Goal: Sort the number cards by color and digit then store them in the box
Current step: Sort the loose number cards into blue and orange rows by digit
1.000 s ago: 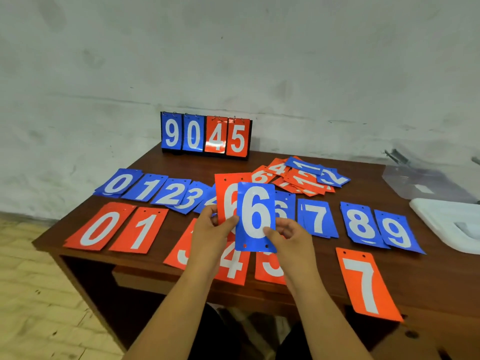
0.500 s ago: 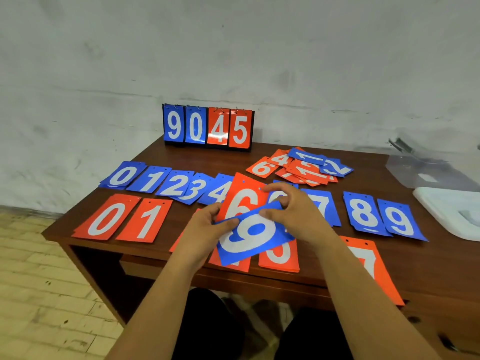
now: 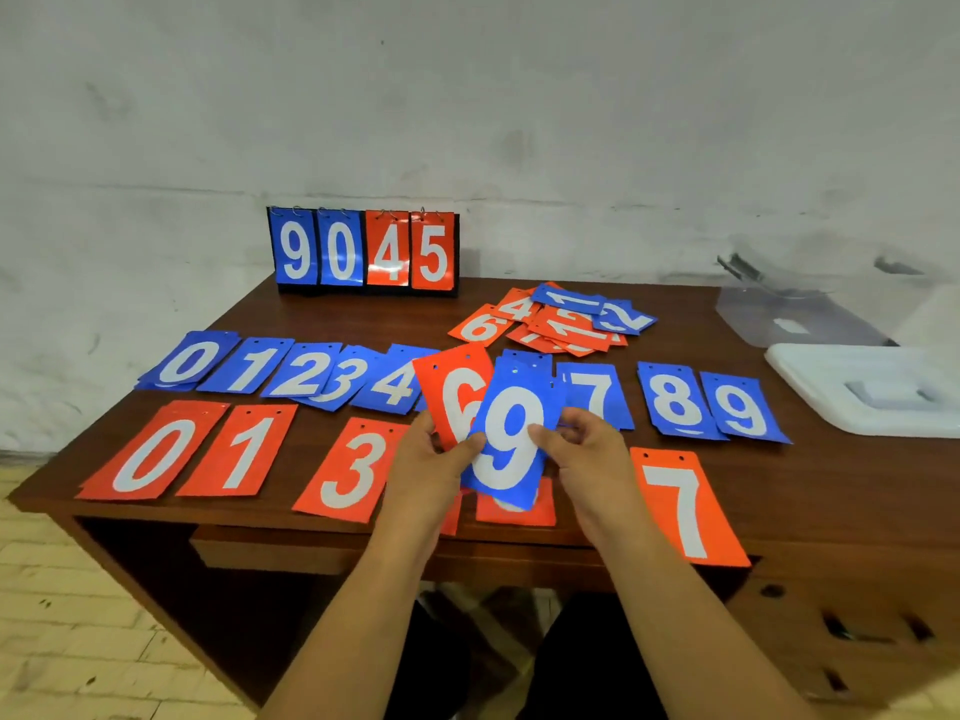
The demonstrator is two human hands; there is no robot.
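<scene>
Head view: a blue card [image 3: 511, 444] reading 9 is held up over the near half of the table [image 3: 831, 485].
At its left edge, fingers [image 3: 470, 442] of the left hand [image 3: 426, 459] grip it together with a red 6 card [image 3: 453, 392]; the right hand [image 3: 587, 454] pinches its right edge.

Around me a plain, bare office room: scuffed white wall [image 3: 467, 96], wooden desk [image 3: 810, 491] with drawers [image 3: 857, 634] near right, pale tiled floor [image 3: 78, 615].

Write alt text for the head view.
The left hand and right hand hold a blue 9 card over a red 6 card above a wooden table. Rows of blue and red number cards lie below; a scoreboard showing 9045 stands behind.
</scene>
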